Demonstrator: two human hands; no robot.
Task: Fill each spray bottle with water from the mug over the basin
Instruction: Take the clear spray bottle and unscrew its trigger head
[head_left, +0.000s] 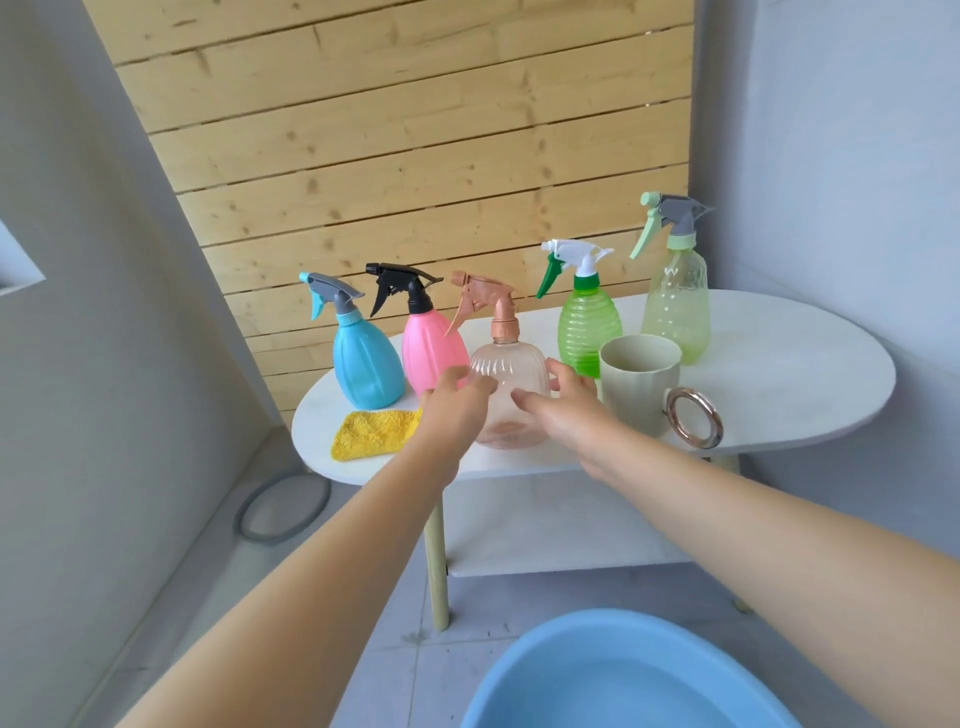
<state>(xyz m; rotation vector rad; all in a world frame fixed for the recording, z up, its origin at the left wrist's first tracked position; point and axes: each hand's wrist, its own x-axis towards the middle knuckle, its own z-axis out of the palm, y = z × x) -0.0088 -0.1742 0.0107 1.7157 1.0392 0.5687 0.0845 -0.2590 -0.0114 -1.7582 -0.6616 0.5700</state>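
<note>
Fingers (480, 385) flanking clear bottle (511, 402)

Five spray bottles (511, 364) stand in a row on the table (810, 374), the mug (641, 384) right of the middle one, the cloth (371, 434) front-left, the basin (623, 675) below.

You have one view only, from the camera on your head, so nothing is shared with a second view. It looks forward and down along both outstretched forearms. Its wide angle bends the wooden plank wall (415, 156) and tilts the scene. The white oval table (779, 384) sits mid-frame, near, at about arm's reach, seen from above its top. The blue basin (597, 675) lies closest, cut off by the bottom edge, below the table's level.
</note>
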